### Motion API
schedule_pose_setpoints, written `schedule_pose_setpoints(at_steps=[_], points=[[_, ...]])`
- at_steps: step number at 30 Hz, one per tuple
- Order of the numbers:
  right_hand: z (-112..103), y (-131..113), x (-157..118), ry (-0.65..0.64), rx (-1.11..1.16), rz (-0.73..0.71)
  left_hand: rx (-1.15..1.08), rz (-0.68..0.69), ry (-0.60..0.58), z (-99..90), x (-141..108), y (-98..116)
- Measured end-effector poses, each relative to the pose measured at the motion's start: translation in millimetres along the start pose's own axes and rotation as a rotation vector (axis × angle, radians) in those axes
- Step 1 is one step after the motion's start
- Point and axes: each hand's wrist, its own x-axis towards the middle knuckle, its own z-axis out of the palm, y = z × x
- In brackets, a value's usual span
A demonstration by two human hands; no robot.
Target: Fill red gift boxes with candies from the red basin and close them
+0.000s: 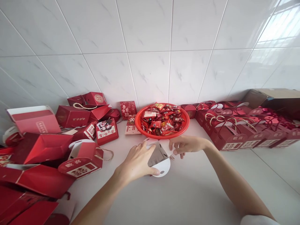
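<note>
An open paper gift box (157, 156), white and grey on the inside, is tilted on the table in front of me. My left hand (138, 161) grips it from the left, thumb across the near round flap with its oval hole. At the box's right side is my right hand (184, 145), fingers curled around the edge of a white flap. A bit of twisted cord (172, 157) shows just below those fingers; whether they hold it is unclear. Right behind the box stands a red plastic basin (138, 127) heaped with wrapped candies (161, 118).
Open red boxes (81, 159) crowd the left side in a loose pile. Against the wall lean a red card (128, 109) and a smaller printed packet (132, 125). Rows of closed red boxes with cord handles (226, 134) stand at right, a cardboard carton (272, 97) behind them.
</note>
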Motion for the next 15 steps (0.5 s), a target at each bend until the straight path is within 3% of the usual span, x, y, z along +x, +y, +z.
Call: schedule_pose_setpoints(at_steps=[4,9,15], points=[[-5.6,-2.0,-7.6,0.032,-0.050,-0.141,-0.034,0.074,0.051,-1.0,-4.2,0.5],[-14.4,0.7,-14.8,0.165,0.029,-0.223,-0.060,0.173,0.057,-6.7,-8.2,-2.4],[-30.9,6.4,-14.2,0.522,0.217,-0.287,-0.090,0.220,0.148,-11.1,-6.7,-11.9]])
